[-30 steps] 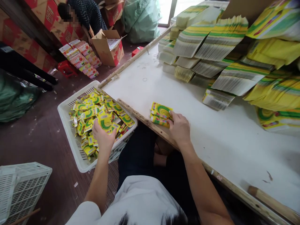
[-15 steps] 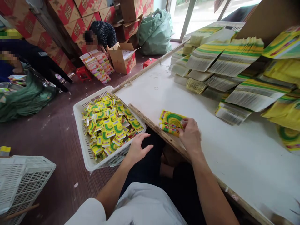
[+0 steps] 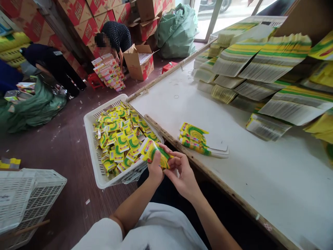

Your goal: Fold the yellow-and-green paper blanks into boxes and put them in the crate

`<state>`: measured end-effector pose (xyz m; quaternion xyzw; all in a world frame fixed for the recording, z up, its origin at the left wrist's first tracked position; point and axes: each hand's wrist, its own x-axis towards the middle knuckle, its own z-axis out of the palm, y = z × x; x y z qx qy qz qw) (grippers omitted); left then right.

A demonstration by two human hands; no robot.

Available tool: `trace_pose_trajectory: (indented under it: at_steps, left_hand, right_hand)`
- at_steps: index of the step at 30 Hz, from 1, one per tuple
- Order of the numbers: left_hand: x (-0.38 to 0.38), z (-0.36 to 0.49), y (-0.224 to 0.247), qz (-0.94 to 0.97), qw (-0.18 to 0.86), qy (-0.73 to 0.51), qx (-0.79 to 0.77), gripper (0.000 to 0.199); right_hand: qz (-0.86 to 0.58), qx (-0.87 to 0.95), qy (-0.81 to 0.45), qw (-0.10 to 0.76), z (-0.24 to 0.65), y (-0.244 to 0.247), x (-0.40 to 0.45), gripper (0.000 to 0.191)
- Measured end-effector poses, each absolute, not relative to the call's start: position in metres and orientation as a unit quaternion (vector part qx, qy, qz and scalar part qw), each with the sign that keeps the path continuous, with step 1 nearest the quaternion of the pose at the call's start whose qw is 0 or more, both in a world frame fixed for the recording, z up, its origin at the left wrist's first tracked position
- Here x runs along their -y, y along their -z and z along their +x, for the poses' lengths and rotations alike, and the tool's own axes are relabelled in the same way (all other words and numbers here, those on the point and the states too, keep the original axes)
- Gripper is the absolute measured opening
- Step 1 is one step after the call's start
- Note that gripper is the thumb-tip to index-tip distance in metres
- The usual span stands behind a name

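Observation:
A small yellow and green printed carton is held over my lap, beside the basket's near right corner. My left hand is closed around it, thumb on the printed face. The fingers of my right hand pinch its right end; part of that end is hidden behind them. On the white table lies a small fanned stack of flat cartons, their white flaps pointing right. To the left stands a white plastic basket heaped with folded yellow and green cartons.
Bundles of flat cartons are piled at the table's right rear. A wooden strip edges the table. White crates stand at lower left. Two people bend over at the back, near an open cardboard box and green sacks.
My right hand has come from the table stack to my left hand, bringing a carton. My left hand, open before, is now closed on that carton. The view has shifted slightly.

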<state>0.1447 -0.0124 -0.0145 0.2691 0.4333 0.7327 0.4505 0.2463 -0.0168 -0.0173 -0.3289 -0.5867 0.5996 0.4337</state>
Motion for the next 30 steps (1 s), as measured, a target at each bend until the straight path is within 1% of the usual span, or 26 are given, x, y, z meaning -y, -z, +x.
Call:
trace_pose_trajectory:
  at_steps: [2,4,8,11,13,15,17,21,22,24,27,29,30]
  left_hand:
    - [0.01,0.146,0.012,0.251,0.424,-0.731,-0.472,0.044]
    - [0.011,0.144,0.014,0.266,0.427,-0.699,-0.509,0.046]
    - [0.013,0.138,0.023,0.326,0.468,-0.642,-0.512,0.054]
    - [0.01,0.135,0.023,0.333,0.471,-0.654,-0.488,0.047]
    - [0.009,0.133,0.021,0.315,0.453,-0.668,-0.5,0.038]
    - [0.009,0.132,0.02,0.296,0.428,-0.675,-0.523,0.035]
    - [0.012,0.131,0.021,0.291,0.413,-0.682,-0.529,0.037]
    - [0.018,0.13,0.031,0.312,0.422,-0.702,-0.481,0.056]
    - [0.02,0.129,0.033,0.315,0.424,-0.698,-0.484,0.056]
    - [0.021,0.127,0.037,0.317,0.422,-0.679,-0.51,0.047]
    - [0.022,0.119,0.032,0.334,0.421,-0.651,-0.537,0.039]
    - [0.024,0.109,0.019,0.381,0.402,-0.64,-0.533,0.045]
    - [0.027,0.105,0.01,0.416,0.377,-0.633,-0.533,0.052]
  right_hand:
    - [-0.321,0.579,-0.617,0.425,0.244,0.018,0.018,0.039]
    - [-0.305,0.552,-0.655,0.417,0.245,0.021,0.016,0.037]
    - [-0.315,0.507,-0.687,0.415,0.247,0.027,0.01,0.046]
    - [-0.331,0.519,-0.673,0.41,0.243,0.027,0.013,0.049]
    - [-0.338,0.537,-0.659,0.403,0.241,0.025,0.017,0.042]
    - [-0.351,0.572,-0.623,0.401,0.24,0.024,0.021,0.032]
    - [-0.365,0.619,-0.562,0.41,0.243,0.024,0.021,0.025]
    - [-0.397,0.655,-0.46,0.448,0.26,0.027,0.011,0.02]
    - [-0.407,0.654,-0.447,0.454,0.265,0.027,0.008,0.017]
    - [-0.417,0.661,-0.424,0.458,0.274,0.026,0.002,0.013]
    - [-0.409,0.696,-0.37,0.46,0.29,0.022,-0.004,0.014]
    - [-0.419,0.722,-0.296,0.463,0.301,0.019,-0.007,0.018]
    - [-0.431,0.737,-0.249,0.458,0.306,0.018,-0.009,0.021]
